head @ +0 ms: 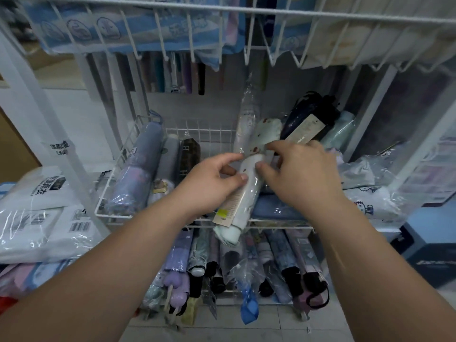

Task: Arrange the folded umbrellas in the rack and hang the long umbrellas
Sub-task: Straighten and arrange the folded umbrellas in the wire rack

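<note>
Both hands (249, 178) grip a wrapped folded umbrella (243, 193) over the white wire rack (106, 193).

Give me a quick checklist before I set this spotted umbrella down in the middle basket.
1. Lower grip: left hand curls round the middle of the pale spotted umbrella: ok.
2. Upper grip: right hand pinches its upper part: ok.
3. Space: the middle basket shows a gap right of the brown checked umbrella: ok.
4. Paper tag lies loose along the umbrella near the front rim; whether it will snag: cannot tell.
5. Right side of the basket: the dark umbrella lies slanted on top of others: not ok.
</note>
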Available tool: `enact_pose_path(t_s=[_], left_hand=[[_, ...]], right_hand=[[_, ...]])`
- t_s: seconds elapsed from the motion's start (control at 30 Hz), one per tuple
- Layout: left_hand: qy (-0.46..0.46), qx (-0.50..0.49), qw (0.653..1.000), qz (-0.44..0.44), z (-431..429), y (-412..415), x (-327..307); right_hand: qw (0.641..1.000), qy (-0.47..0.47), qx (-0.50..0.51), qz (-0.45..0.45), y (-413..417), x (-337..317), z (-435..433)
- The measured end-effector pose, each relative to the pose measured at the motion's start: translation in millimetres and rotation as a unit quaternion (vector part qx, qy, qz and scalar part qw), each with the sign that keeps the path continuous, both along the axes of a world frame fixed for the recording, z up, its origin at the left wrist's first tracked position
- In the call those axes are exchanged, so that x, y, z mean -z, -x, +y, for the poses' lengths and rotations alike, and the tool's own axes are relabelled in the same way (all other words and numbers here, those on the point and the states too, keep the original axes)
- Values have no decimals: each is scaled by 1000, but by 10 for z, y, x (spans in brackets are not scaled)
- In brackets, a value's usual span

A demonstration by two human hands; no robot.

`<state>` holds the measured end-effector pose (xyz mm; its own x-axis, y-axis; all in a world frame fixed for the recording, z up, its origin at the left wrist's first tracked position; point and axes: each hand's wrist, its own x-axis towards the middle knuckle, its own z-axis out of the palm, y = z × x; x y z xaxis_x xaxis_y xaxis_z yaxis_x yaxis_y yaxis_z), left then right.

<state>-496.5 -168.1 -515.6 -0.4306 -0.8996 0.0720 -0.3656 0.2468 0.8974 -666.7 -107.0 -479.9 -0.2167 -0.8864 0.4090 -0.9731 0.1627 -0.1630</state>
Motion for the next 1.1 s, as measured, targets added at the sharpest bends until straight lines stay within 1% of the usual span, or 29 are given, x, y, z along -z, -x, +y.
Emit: enact_pose_path(t_s=[0.07,0.13,0.2,0.33,0.4,0.43,0.5,0.57,0.6,0.63,0.7,0.73,0.77,0.83,0.87,0.97,1.0,1.03,1.07,1.1], left_hand=[[-21,7,1000,4,32,-1,6],[-66,32,997,10,72,-26,-5],[-90,42,995,21,84,-46,0],[-82,24,993,85,108,-42,51],[-80,11,991,110,125,-63,65],[-78,1,989,123,133,-87,65],[-73,-21,985,153,119,-163,52],[-75,-41,980,180,85,-276,16],[-76,-48,978,187,61,-346,1],[-76,-57,977,190,35,-419,-15],[-81,-76,974,199,-12,-568,-49],[-87,-82,972,203,-29,-635,-69],[-91,-87,971,203,-42,-691,-87],[-92,-98,975,175,-75,-793,-100],[-88,-105,980,147,-105,-845,-87],[-51,-115,992,23,-183,-980,-64],[-20,-112,993,-38,-207,-1021,-72],[26,-111,987,-109,-243,-1067,-76],[82,-118,972,-185,-264,-1108,-91],[143,-134,947,-254,-290,-1148,-94]], right_hand=[[999,-24,-18,28,-18,53,26],[998,-33,-34,49,-40,99,43],[997,-45,-44,40,-69,136,36],[996,-65,-64,-21,-189,148,17],[994,-57,-82,-44,-263,164,3],[992,-45,-98,-68,-297,176,-12],[977,-16,-142,-161,-371,183,-54],[947,0,-178,-267,-476,197,-138],[927,-1,-189,-325,-537,209,-191],[897,-7,-197,-396,-598,230,-259],[809,-34,-201,-551,-725,276,-419],[773,-50,-201,-599,-786,297,-501],[757,-64,-201,-618,-844,313,-577],[749,-90,-205,-624,-966,346,-707],[746,-100,-204,-626,-1025,366,-762],[716,-129,-195,-657,-1139,444,-897],[711,-133,-193,-663,-1164,470,-927],[715,-132,-190,-660,-1193,498,-958],[721,-124,-188,-655,-1217,525,-995],[728,-118,-184,-649,-1239,546,-1036]])
